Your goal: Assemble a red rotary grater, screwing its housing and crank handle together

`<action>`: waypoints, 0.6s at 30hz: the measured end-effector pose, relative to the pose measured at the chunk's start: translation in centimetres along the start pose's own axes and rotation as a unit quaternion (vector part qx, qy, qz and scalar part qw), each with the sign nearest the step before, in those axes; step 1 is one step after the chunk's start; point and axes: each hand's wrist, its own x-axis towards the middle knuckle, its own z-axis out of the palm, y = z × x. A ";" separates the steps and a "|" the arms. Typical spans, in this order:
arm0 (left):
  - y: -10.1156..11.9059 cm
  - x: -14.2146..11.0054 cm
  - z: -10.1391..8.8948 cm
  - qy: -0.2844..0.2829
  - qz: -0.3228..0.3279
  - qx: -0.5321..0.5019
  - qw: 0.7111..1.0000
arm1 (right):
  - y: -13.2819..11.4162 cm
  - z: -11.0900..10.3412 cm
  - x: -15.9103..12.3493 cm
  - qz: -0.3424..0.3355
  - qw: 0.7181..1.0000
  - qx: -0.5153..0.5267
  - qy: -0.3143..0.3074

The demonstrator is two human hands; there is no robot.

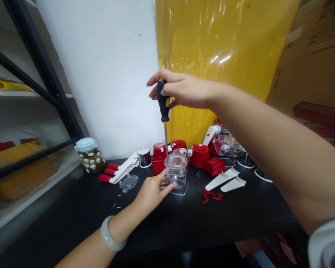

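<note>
Right hand (174, 89) is gripping the black-and-yellow screwdriver handle (163, 102) from above, fingers curling round its top; the thin grey metal shaft (165, 143) is running straight down, well below that grip, its lower end meeting the left edge of the clear plastic housing (178, 169). Left hand (155, 188) is holding the housing low on its left side, thumb and fingers pressing on it, so the part is sitting just beyond the fingertips, upright on the black table (145, 223). Red plastic cups (199, 155) are standing behind and right of the left hand's grip. White handles with red ends (123, 169) and a clear flat disc (128, 182) are lying left of it; two white curved plastic pieces (223, 180) and small red bent clips (212, 196) are lying right.
</note>
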 end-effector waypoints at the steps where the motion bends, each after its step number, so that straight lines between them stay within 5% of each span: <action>1: 0.1 0.0 0.0 0.000 -0.001 -0.003 1.000 | 0.2 -0.2 -0.3 -0.012 0.999 0.027 -0.013; 4: 0.5 0.0 0.0 0.008 0.006 -0.001 1.000 | 0.5 -0.4 -1.0 -0.042 0.999 0.005 0.019; 11: 0.0 0.1 -0.4 0.072 0.037 0.067 0.994 | 0.7 0.6 -2.9 -0.041 0.963 -0.126 0.234; 18: -1.2 1.1 -4.7 0.179 0.056 0.222 0.957 | 2.5 -0.6 -8.1 -0.031 0.980 0.027 0.193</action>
